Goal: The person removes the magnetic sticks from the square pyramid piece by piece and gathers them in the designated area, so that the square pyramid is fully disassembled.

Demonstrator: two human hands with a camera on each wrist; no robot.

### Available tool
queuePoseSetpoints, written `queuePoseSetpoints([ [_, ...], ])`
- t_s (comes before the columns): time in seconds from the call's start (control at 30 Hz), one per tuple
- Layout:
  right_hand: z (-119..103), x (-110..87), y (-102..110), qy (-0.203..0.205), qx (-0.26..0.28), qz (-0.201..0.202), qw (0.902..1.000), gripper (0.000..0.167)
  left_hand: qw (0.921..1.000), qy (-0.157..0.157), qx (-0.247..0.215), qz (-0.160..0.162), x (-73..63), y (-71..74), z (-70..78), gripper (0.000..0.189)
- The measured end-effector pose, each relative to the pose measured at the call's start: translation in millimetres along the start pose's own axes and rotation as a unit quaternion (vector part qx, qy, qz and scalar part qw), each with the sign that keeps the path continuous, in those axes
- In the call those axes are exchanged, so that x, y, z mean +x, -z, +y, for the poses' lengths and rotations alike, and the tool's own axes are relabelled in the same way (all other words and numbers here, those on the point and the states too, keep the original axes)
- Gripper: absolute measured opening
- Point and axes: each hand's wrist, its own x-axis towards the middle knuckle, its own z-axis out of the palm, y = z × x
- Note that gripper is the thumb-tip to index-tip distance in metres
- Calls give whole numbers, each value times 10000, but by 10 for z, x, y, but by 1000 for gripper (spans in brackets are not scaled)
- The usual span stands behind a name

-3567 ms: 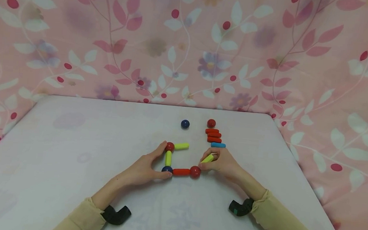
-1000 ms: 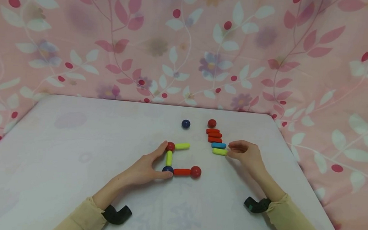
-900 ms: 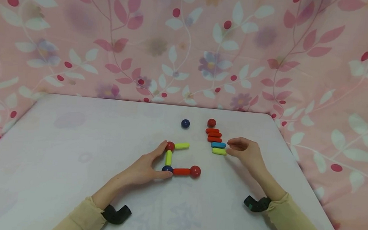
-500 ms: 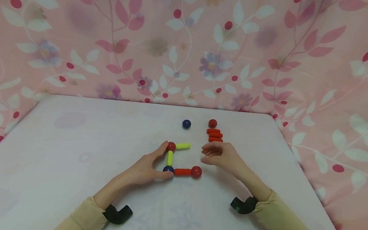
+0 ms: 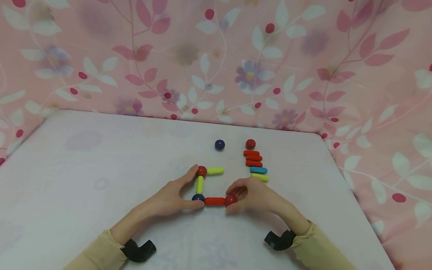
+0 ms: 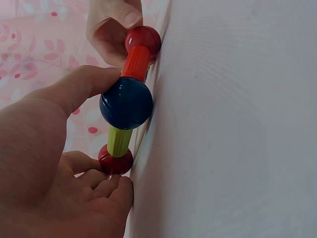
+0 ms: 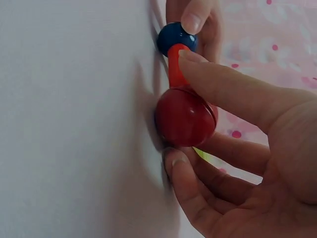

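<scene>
Since the frame half a second ago, the right hand [image 5: 255,194] has come down around the near red ball [image 7: 185,118], and the loose blue rod [image 5: 258,170] is back in view.

Worktop [image 5: 46,190]: carries every part; it looks smooth, so a released ball could roll.

Left hand: [image 5: 168,198] braces the assembly [image 5: 199,186], thumb on the blue ball [image 6: 126,103], fingertips at the far red ball [image 5: 201,171]. Slackening here would probably let the corner swing.

Right hand: thumb and fingers curl around the near red ball; contact on all sides cannot be confirmed. A twist or outward pull could part this ball from the red rod [image 5: 215,201].

Assembly: on the worktop between both hands, three-sided, its right side missing. The upper yellow-green rod [image 5: 215,171] has a free end, exposed to knocks.

Loose yellow-green rod [image 5: 260,177]: just beyond the right hand; a careless knuckle could scatter it.
</scene>
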Motion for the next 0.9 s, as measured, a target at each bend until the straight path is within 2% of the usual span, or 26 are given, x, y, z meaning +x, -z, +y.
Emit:
queuePoseSetpoints([
  [0.17, 7, 17, -55, 202, -141, 135, 9996, 36, 10000, -28, -11, 14, 1, -1, -1, 101],
  [0.37, 1, 28, -98, 119, -165, 492, 9986, 27, 10000, -31, 3, 11, 2, -6, -2, 101],
  [0.57, -4, 23, -109, 123, -58, 727, 9973, 27, 10000, -31, -17, -9, 3, -2, 2, 101],
  [0.9, 0, 30, -95, -8, 160, 607, 9980, 24, 10000, 0, 27, 1, 4, 0, 15, 101],
])
